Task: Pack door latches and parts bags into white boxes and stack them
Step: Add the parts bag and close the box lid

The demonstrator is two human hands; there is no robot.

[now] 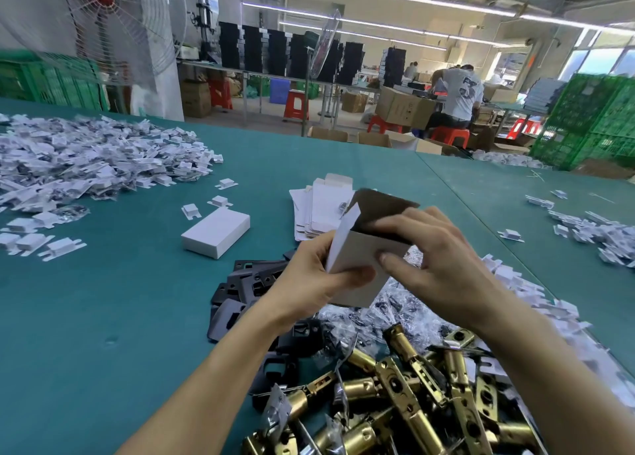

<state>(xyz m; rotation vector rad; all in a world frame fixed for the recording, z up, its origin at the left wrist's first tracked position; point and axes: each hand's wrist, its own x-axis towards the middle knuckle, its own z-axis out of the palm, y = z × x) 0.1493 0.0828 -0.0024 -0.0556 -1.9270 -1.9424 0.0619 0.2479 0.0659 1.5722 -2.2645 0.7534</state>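
**2 hands, 1 open box on the packing table**

A person holds an open white box (357, 265) in the air above a green table (120, 317), its end flap standing up and its dark inside showing. The left hand (309, 283) grasps the box's left side, thumb laid across the front face. The right hand (443, 258) grasps its right side, fingers curled over the open rim and thumb pressed on the front. Directly below lie a heap of brass door latches (412, 396), clear parts bags (405, 303) and black strike plates (247, 289). 1 closed white box (216, 231) rests on the table to the left, well apart from the held one, and a stack of flat box blanks (323, 207) lies just behind the hands. A large pile of white card inserts (86, 159) spreads over the far left of the table. A wire-guarded fan (113, 18) stands beyond it, green crates (591, 118) rise at right, and a worker (457, 93) sits at a distant bench
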